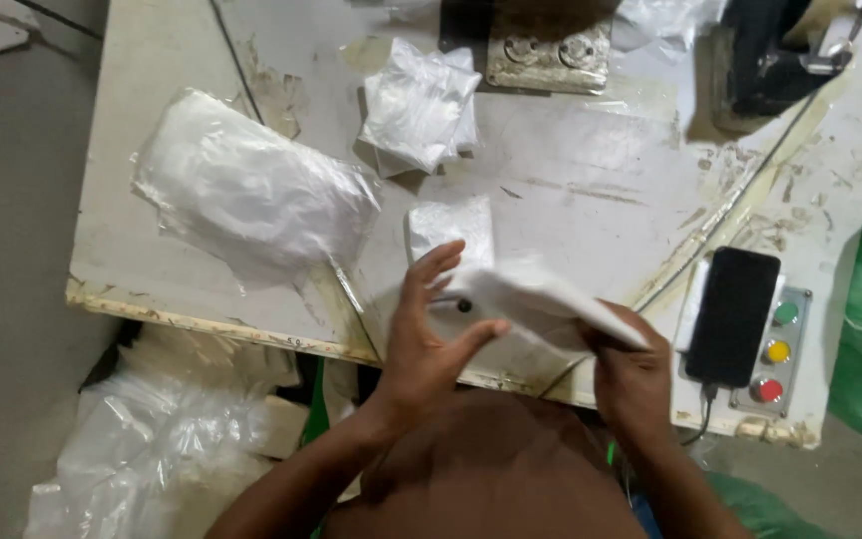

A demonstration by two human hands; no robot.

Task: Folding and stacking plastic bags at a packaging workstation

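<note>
While the right hand (631, 374) pinches the white packet (541, 299) at its 4 o'clock end, the packet's long axis runs toward 10 o'clock, where the left hand (431, 329), fingers spread wide, touches its near end above the table (591, 190) edge.

Single head-worn view, steeply downward, close over the worktable (152, 200) near edge.
</note>
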